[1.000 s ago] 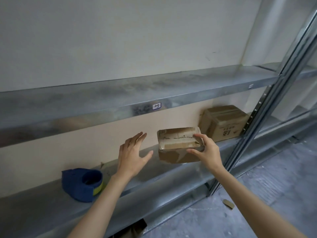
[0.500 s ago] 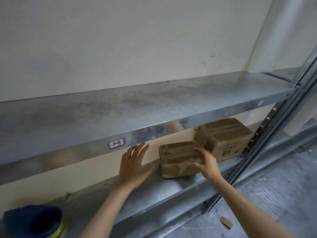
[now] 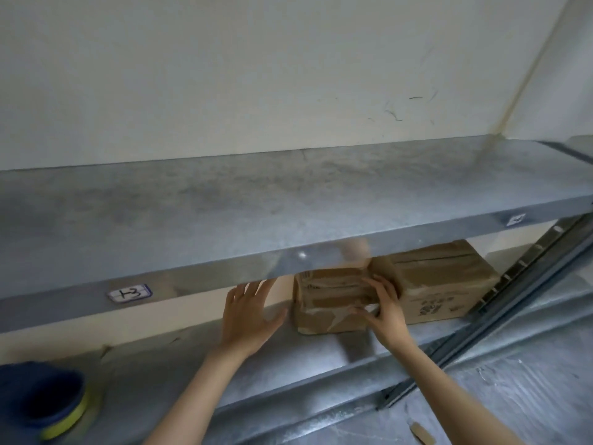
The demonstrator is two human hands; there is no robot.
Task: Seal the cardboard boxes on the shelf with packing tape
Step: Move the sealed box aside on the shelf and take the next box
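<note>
Your right grip [image 3: 385, 313] is clamped on the small cardboard box [image 3: 324, 303]: fingers curl over its top right edge and the thumb presses on its taped front. Your left grip [image 3: 247, 316] holds nothing, with its fingers spread, just left of the box and apart from it. The box sits on the lower shelf [image 3: 288, 367], tucked under the upper shelf [image 3: 288, 203], close against a larger cardboard box [image 3: 439, 284] on its right. The blue tape dispenser [image 3: 38, 403] lies well apart at the shelf's far left.
</note>
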